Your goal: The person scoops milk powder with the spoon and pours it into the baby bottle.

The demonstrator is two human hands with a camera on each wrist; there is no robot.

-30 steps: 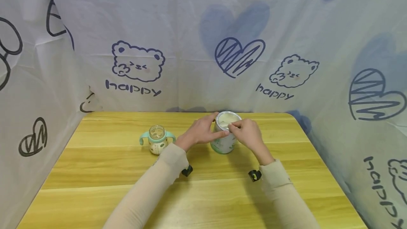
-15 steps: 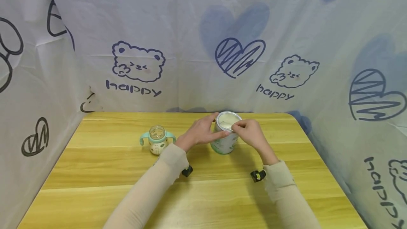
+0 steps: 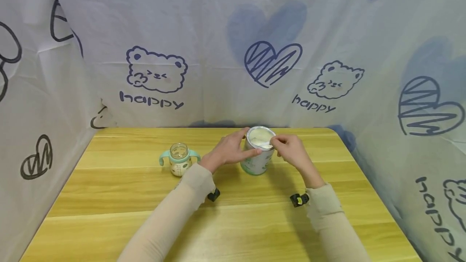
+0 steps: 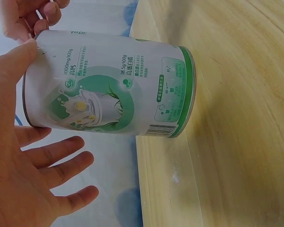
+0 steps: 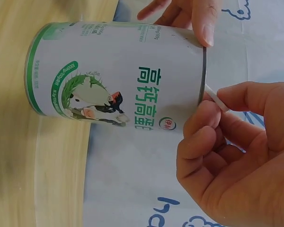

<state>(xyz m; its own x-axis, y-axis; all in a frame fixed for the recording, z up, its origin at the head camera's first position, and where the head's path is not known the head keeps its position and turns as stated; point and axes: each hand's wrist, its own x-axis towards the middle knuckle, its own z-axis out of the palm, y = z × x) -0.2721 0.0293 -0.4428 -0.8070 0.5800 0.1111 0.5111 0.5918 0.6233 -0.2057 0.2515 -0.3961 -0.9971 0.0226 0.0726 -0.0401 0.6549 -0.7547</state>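
Note:
A white and green milk powder can (image 3: 257, 161) stands on the table without a lid, pale powder (image 3: 260, 134) visible inside. My left hand (image 3: 231, 148) steadies it near the top, the thumb on the near side and a finger across on the far side. In the left wrist view the left hand's other fingers (image 4: 57, 163) spread out beside the can. Over the can's right rim, my right hand (image 3: 292, 151) pinches the thin white handle of a scoop (image 5: 217, 98) between thumb and index finger. The scoop's lower end lies inside the can, and the right wrist view hides it.
To the left stands a clear baby bottle (image 3: 180, 160) with mint-green handles and no cap, pale contents inside. The wooden table (image 3: 233, 229) meets a printed cloth (image 3: 218, 92) behind the can, with more cloth at both sides.
My right hand has drawn slightly to the right along the can's rim, and more of the white scoop shows. The left hand and can keep their place.

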